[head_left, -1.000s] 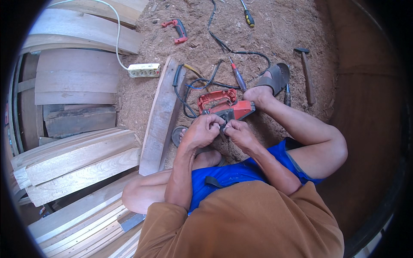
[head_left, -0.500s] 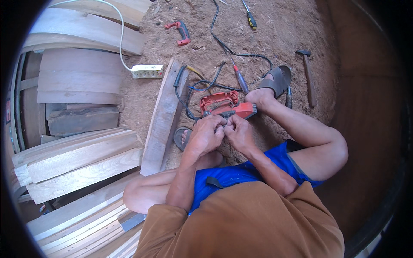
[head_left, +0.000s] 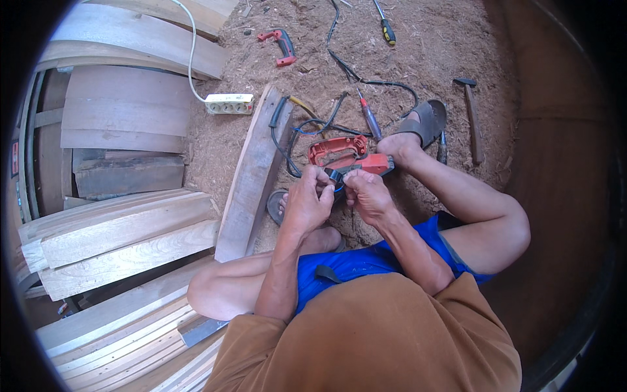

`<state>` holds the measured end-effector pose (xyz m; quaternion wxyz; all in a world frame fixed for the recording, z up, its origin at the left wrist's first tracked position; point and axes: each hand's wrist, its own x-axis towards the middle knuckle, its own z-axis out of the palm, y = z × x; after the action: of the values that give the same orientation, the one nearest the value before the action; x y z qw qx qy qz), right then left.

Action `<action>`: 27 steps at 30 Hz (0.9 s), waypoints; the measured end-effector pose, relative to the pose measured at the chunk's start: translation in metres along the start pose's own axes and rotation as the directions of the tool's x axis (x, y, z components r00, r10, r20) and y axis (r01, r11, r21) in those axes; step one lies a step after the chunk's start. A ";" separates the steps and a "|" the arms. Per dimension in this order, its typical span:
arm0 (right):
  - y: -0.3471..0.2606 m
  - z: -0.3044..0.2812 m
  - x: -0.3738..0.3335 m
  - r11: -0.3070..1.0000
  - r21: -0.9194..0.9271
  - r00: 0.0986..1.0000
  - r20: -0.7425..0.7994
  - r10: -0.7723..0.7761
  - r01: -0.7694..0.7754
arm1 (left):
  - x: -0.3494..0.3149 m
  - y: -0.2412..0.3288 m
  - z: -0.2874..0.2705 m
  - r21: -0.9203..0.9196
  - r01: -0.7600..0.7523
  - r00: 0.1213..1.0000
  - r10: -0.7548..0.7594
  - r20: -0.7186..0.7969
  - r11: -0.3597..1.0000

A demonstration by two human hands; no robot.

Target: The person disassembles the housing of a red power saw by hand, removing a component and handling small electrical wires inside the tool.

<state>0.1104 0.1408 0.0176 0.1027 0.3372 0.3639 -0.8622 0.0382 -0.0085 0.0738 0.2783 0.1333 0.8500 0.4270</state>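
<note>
Both hands work close together in front of the opened red power tool housing, which lies on the ground between my feet. My left hand is closed on a small black roll that looks like electrical tape. Just to its right, my right hand is pinched shut; what its fingertips grip is too small to make out. A bit of blue wire shows between the hands. Beyond them, a black cable with a stripped blue wire curls beside the housing. A red-tipped screwdriver lies behind the tool.
A thick timber lies left of my hands, with stacked boards farther left. A white power strip, a red-and-black handle part, a yellow-black screwdriver and a hammer rest on the sawdust-covered ground.
My hands have drawn slightly apart, and the black roll now shows between them, along with a bit of blue wire. The whole view has shifted a little.
</note>
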 end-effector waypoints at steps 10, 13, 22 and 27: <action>0.005 -0.002 0.001 0.999 0.041 1.000 0.011 0.016 -0.016 | 0.017 -0.010 -0.006 0.154 -0.174 0.981 0.185 -0.065 0.973; 0.006 -0.003 0.002 1.000 0.009 0.999 0.037 0.028 -0.028 | 0.022 -0.013 -0.016 0.176 -0.304 0.947 0.317 -0.053 0.936; -0.001 0.010 0.001 0.984 -0.150 0.994 -0.068 0.086 -0.095 | 0.002 0.008 -0.031 0.115 -0.370 0.919 0.345 0.193 0.922; -0.003 0.003 0.001 0.992 -0.105 0.997 -0.007 0.074 -0.074 | -0.006 0.018 -0.037 0.158 -0.523 0.844 0.483 0.234 0.837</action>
<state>0.1062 0.1410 0.0204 0.1516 0.3459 0.3961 -0.8369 0.0213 -0.0249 0.1082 0.2170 0.4210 0.7963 0.3762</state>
